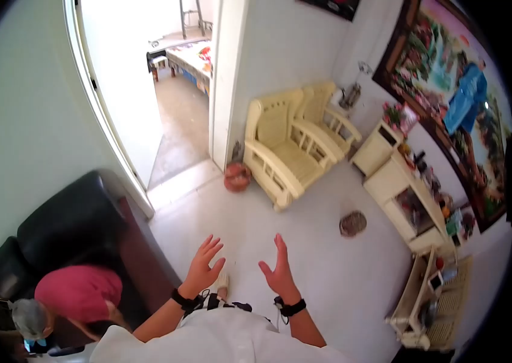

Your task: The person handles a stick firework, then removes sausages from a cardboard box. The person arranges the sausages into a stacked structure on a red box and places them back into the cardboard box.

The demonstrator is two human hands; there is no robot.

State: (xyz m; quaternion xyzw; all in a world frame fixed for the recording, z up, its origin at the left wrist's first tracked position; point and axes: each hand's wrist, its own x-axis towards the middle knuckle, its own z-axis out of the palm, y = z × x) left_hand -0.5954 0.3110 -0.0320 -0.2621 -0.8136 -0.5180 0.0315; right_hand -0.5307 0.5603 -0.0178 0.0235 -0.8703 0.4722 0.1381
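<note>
Both of my hands are raised in front of my white shirt, apart from each other, with bare floor showing between them. My left hand (203, 266) has its fingers spread and holds nothing. My right hand (280, 272) is also empty, its thumb apart from the upright fingers. Each wrist wears a black band, the left band (187, 300) and the right band (291, 307). Neither hand touches any object. One of my feet (223, 284) shows below, between the hands.
A person in a red top (81, 292) bends beside the black sofa (68, 218) at left. Ahead are an open doorway, a red pot (237, 177) and cream wooden chairs (286, 145). A basket-like object (353, 224) lies on the floor; a cabinet (398, 193) stands at right.
</note>
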